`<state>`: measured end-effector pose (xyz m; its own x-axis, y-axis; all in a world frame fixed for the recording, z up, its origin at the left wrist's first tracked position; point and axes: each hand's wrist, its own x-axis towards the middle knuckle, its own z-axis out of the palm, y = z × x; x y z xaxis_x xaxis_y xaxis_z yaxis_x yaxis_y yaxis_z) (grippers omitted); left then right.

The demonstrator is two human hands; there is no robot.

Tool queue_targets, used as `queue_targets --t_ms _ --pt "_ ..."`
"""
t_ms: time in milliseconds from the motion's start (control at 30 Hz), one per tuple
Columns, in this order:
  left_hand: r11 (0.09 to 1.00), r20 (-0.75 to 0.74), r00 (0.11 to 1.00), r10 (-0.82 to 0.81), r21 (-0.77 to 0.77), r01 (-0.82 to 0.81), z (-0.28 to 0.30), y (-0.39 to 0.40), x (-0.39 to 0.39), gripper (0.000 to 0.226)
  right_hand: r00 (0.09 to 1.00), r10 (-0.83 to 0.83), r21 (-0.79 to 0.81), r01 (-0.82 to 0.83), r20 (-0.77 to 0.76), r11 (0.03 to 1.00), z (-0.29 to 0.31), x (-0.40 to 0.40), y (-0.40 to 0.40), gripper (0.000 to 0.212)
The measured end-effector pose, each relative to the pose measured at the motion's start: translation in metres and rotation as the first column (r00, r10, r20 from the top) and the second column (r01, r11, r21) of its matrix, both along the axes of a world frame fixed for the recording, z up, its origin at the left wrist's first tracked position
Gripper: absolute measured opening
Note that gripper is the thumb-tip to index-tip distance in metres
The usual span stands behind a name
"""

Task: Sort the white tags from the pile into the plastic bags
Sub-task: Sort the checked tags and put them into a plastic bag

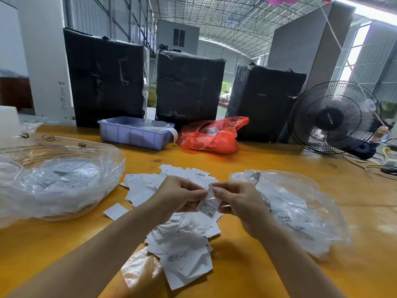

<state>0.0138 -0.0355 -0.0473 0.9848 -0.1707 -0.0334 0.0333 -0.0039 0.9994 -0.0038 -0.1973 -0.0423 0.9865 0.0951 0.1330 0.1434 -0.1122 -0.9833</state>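
Observation:
A pile of white tags (184, 237) lies spread on the yellow table (247, 160) in front of me. Above the pile, my left hand (178, 196) and my right hand (240, 203) both pinch one white tag (209, 204) printed with "XS"; the fingertips meet at its top edge. A clear plastic bag (58, 181) holding tags lies at the left. Another clear plastic bag (294, 209) with tags inside lies at the right, close to my right wrist.
A lilac plastic bin (133, 134) and a red plastic bag (212, 136) sit at the back, before three black-wrapped boxes (189, 87). A black fan (333, 119) stands at the right with cables beside it. A small clear bag (139, 274) lies near my left forearm.

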Motion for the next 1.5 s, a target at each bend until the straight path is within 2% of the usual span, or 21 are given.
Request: queue_targets --t_ms 167,233,333,433,533,600,633,733,867,933,1067,1233,1367,1500 --pt "0.99 -0.065 0.994 0.089 -0.105 -0.095 0.0 -0.002 0.001 0.008 0.995 0.003 -0.089 0.007 0.103 0.996 -0.002 -0.002 0.003 0.014" --pt "0.979 -0.09 0.988 0.122 -0.151 -0.135 0.001 -0.001 0.002 0.011 0.987 0.053 -0.204 -0.021 0.153 0.979 -0.003 -0.003 0.005 0.015" --pt "0.963 -0.121 0.979 0.165 -0.196 -0.186 0.001 -0.001 0.003 0.01 0.956 0.152 -0.472 -0.016 0.251 0.882 -0.006 -0.001 0.006 0.028" --pt "0.947 -0.136 0.971 0.199 -0.229 -0.226 0.0 -0.002 0.005 0.016 0.948 0.209 -0.54 -0.048 0.241 0.84 -0.007 -0.002 0.007 0.036" --pt "0.939 -0.123 0.977 0.172 -0.28 -0.2 0.0 -0.003 0.005 0.015 0.954 0.113 -0.441 0.022 0.276 0.897 -0.006 -0.002 0.006 0.041" --pt "0.936 -0.121 0.98 0.159 -0.298 -0.189 0.001 -0.004 0.004 0.013 0.961 0.047 -0.333 0.048 0.273 0.942 -0.004 -0.001 0.004 0.022" --pt "0.937 -0.124 0.979 0.159 -0.295 -0.189 0.001 -0.004 0.004 0.014 0.969 0.027 -0.28 0.045 0.246 0.959 -0.003 -0.001 0.002 0.013" --pt "0.949 -0.148 0.98 0.131 -0.267 -0.167 0.002 -0.005 0.002 0.013 0.997 0.003 -0.132 0.008 0.08 0.991 -0.003 0.001 -0.002 0.011" --pt "0.974 -0.176 0.983 0.053 -0.21 -0.09 0.005 -0.004 0.001 0.013 0.992 -0.036 -0.023 0.034 -0.12 0.999 -0.002 0.002 -0.004 0.021" --pt "0.987 -0.173 0.985 0.028 -0.152 -0.055 0.006 -0.001 0.002 0.026 0.982 -0.054 0.019 0.059 -0.181 0.998 -0.002 0.003 -0.005 0.02" --pt "0.993 -0.193 0.976 -0.097 -0.083 0.083 0.01 0.008 0.0 0.044 0.958 -0.078 0.086 0.105 -0.276 0.991 0.0 0.002 -0.002 0.017" --pt "0.987 -0.256 0.953 -0.163 -0.044 0.156 0.011 0.016 0.003 0.051 0.948 -0.049 0.159 0.103 -0.314 0.982 0.0 0.001 0.001 0.014" --pt "0.965 -0.253 0.939 -0.233 0.058 0.255 0.011 0.017 0.0 0.024 0.96 -0.024 0.234 0.092 -0.278 0.968 -0.002 0.002 0.001 0.009" --pt "0.973 -0.108 0.99 -0.094 0.201 0.115 0.012 0.017 0.0 0.011 0.973 -0.024 0.197 0.071 -0.23 0.978 -0.006 0.002 -0.002 0.009"
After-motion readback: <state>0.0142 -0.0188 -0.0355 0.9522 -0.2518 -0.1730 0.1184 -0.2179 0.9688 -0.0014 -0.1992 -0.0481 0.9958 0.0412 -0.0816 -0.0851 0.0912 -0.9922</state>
